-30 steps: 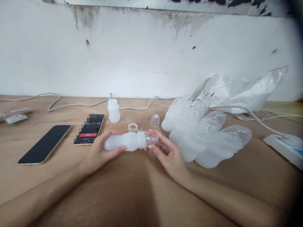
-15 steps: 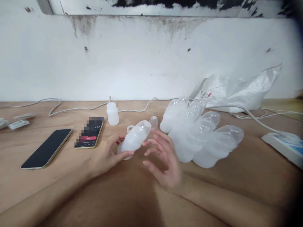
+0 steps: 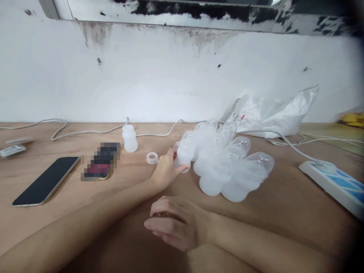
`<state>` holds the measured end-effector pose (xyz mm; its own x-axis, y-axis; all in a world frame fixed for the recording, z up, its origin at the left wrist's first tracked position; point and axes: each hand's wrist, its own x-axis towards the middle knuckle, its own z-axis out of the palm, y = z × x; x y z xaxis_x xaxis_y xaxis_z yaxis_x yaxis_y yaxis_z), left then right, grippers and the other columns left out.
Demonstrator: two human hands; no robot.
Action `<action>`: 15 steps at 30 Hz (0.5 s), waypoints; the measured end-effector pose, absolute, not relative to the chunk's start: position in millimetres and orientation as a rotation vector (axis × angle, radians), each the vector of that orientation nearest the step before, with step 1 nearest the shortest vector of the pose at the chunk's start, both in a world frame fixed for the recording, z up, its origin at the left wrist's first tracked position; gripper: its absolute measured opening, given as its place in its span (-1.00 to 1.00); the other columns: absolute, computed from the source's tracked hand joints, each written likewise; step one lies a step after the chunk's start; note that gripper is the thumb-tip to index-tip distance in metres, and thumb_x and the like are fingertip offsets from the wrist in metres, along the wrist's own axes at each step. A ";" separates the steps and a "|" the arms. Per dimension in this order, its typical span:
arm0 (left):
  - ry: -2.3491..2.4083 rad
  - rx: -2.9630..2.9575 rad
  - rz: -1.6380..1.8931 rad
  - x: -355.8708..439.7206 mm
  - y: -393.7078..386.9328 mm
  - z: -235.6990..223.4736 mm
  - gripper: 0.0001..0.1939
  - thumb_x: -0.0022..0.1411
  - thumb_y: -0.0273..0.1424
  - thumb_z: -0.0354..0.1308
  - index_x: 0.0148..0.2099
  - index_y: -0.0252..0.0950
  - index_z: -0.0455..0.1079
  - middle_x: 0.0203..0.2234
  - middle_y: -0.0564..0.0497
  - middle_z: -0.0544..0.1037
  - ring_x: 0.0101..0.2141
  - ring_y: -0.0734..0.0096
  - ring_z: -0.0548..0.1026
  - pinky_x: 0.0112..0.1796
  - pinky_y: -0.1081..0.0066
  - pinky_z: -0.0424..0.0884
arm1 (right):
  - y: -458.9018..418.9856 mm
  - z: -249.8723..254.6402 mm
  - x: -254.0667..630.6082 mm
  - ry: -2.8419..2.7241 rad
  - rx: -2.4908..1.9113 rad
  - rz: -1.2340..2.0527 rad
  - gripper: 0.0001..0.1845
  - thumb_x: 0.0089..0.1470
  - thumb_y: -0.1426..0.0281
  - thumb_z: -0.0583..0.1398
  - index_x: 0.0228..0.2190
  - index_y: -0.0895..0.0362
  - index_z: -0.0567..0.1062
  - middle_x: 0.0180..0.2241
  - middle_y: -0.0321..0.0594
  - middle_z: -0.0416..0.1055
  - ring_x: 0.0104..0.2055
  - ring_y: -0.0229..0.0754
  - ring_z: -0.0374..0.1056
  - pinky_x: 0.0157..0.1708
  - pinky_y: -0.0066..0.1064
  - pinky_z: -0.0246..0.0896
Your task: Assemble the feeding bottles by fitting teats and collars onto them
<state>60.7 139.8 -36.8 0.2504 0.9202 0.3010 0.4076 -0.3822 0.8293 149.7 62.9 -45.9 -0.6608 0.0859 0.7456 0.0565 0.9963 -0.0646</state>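
My left hand (image 3: 165, 170) is closed round a small translucent white baby bottle (image 3: 184, 155) with a clear domed cap. It holds this bottle at the left end of a cluster of similar capped bottles (image 3: 236, 185), and it cannot be told whether its base touches the table. My right hand (image 3: 173, 223) hovers nearer to me, below the left wrist, its fingers loosely curled and apart with nothing visible in them. A white collar ring (image 3: 152, 158) lies left of my left hand. Farther back stands an uncapped white bottle (image 3: 130, 139).
Two phones, a dark one (image 3: 47, 182) and a partly blurred one (image 3: 105, 177), lie at the left. A clear plastic bag (image 3: 264, 117) rests by the wall. A power strip (image 3: 332, 182) sits at the right, and a white cable (image 3: 170, 131) runs along the back.
My left hand has carried the bottle rightward and away from me, setting it upright beside the cluster. My right hand has drawn back toward me and left. The view has shifted slightly right.
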 end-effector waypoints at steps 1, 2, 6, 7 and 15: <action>1.206 1.916 1.075 61.6 140.5 -37.8 -0.65 -0.01 -0.35 0.25 -0.19 -0.30 0.24 -0.19 -0.15 0.47 -0.08 0.09 0.41 -0.14 0.13 0.39 | 62.9 -45.1 150.0 -2.306 -0.096 0.045 -0.72 0.05 0.55 0.01 -0.14 0.20 0.22 -0.30 -0.19 0.25 -0.35 -0.35 0.22 -0.34 -0.56 0.26; 1.204 1.922 1.077 62.4 140.9 -39.0 -0.65 -0.01 -0.35 0.24 -0.18 -0.29 0.23 -0.19 -0.14 0.47 -0.09 0.09 0.41 -0.14 0.12 0.39 | 62.7 -44.3 150.2 -2.316 -0.095 0.048 -0.72 0.06 0.55 0.01 -0.14 0.20 0.21 -0.31 -0.19 0.25 -0.34 -0.35 0.23 -0.34 -0.56 0.26; 1.184 1.943 1.081 67.0 142.3 -43.9 -0.66 0.00 -0.35 0.24 -0.18 -0.29 0.22 -0.19 -0.15 0.48 -0.09 0.09 0.42 -0.14 0.12 0.38 | 62.0 -42.3 150.2 -2.346 -0.134 0.065 -0.73 0.05 0.53 0.03 -0.15 0.19 0.22 -0.32 -0.19 0.27 -0.33 -0.34 0.24 -0.34 -0.56 0.25; 1.176 1.948 1.084 68.4 142.9 -44.9 -0.65 0.01 -0.35 0.24 -0.18 -0.29 0.21 -0.18 -0.16 0.47 -0.09 0.09 0.42 -0.14 0.12 0.38 | 62.0 -42.2 150.1 -2.350 -0.142 0.066 -0.73 0.04 0.53 0.03 -0.15 0.19 0.22 -0.32 -0.19 0.27 -0.33 -0.34 0.24 -0.34 -0.56 0.25; 1.119 2.028 1.078 73.0 135.4 -46.1 -0.37 -0.03 -0.44 0.25 0.05 -0.37 0.04 0.00 -0.29 0.33 0.01 0.03 0.32 -0.04 0.08 0.28 | 61.5 -41.3 151.1 -2.390 -0.142 0.059 -0.75 0.06 0.53 0.01 -0.16 0.19 0.24 -0.33 -0.18 0.28 -0.32 -0.31 0.24 -0.35 -0.53 0.26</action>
